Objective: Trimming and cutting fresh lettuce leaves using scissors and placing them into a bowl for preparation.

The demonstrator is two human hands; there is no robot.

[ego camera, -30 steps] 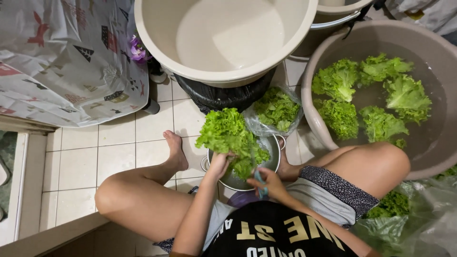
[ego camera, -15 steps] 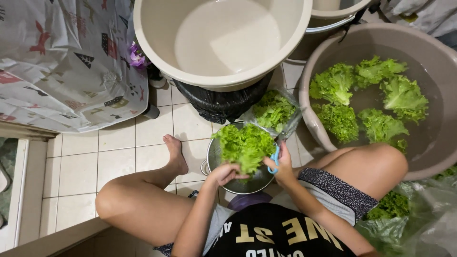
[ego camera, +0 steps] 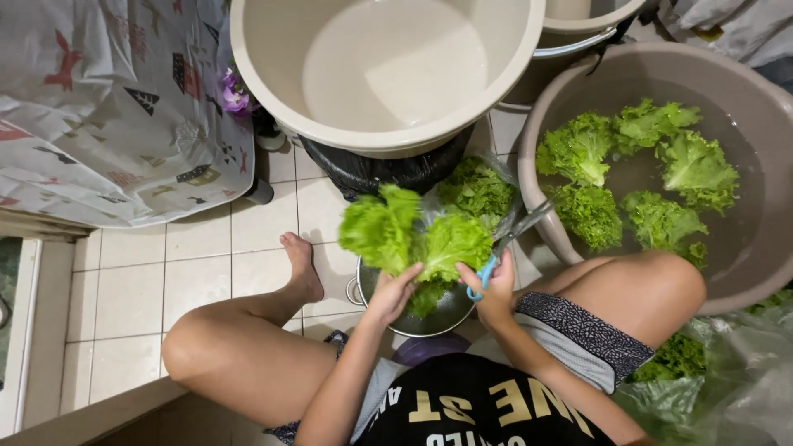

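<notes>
My left hand [ego camera: 394,293] grips the base of a green lettuce head [ego camera: 409,234] held over a metal bowl [ego camera: 413,318] on the tiled floor. My right hand [ego camera: 494,291] holds blue-handled scissors [ego camera: 505,244] against the right side of the lettuce, blades pointing up and away. The bowl sits between my bare legs, with trimmed leaf bits inside it.
An empty beige basin [ego camera: 388,74] rests on a black bin ahead. A large tub [ego camera: 760,272] of water with floating lettuce stands at right. More lettuce in a plastic bag [ego camera: 475,188] lies behind the bowl. A patterned cloth [ego camera: 107,107] hangs at left.
The lettuce head was lowered toward the bowl, then raised and spread out again. My right hand with the scissors came up against its right side.
</notes>
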